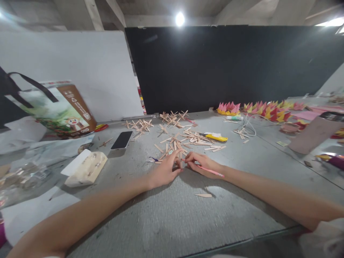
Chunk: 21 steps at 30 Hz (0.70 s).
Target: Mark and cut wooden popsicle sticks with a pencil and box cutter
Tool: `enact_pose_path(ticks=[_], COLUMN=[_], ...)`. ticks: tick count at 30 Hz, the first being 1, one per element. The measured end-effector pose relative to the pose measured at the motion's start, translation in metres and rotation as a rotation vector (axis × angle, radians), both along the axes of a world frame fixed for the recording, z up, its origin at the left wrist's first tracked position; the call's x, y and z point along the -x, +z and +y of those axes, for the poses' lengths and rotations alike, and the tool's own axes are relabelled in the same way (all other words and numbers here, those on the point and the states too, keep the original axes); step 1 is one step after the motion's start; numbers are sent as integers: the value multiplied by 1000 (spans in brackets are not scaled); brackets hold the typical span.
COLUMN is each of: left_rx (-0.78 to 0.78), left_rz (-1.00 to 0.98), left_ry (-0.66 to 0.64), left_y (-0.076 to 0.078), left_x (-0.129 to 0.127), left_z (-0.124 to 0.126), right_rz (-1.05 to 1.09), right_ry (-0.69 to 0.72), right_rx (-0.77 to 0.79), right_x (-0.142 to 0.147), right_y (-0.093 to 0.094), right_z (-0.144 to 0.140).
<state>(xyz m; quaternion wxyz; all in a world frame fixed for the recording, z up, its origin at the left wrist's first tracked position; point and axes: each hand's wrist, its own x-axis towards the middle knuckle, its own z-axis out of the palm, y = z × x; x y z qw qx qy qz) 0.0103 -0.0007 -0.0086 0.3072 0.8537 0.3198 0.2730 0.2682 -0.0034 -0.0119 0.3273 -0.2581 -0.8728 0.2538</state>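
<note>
Low over the middle of the table, my left hand (167,168) is closed, pinching a small wooden craft stick (181,162) between thumb and fingers. My right hand (200,164) grips a pink pencil (212,171), its tip close against the stick; whether it touches I cannot tell. Just beyond both hands lies a loose pile of wooden craft sticks (197,138), some set crosswise. A dark blue and metal tool (153,159) lies beside my left hand, partly hidden. One pointed piece of wood (203,195) rests alone nearer to me.
A yellow utility knife (215,137) lies right of the pile. To the left are a phone (122,140), an opened white box (87,168) and a printed bag (60,109). Pink and yellow paper flowers (228,108) line the back right, near a pinkish cylinder (315,132).
</note>
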Motion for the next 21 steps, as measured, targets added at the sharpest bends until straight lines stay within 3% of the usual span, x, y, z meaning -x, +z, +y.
enact_pose_path(ticks=[21], left_rx=[6], left_rz=[-7], left_ry=[1], left_y=[0], left_x=[0], left_z=[0], right_rz=[-12], right_ry=[-3], right_rx=[-2], right_x=[0], right_y=[0], right_z=[0])
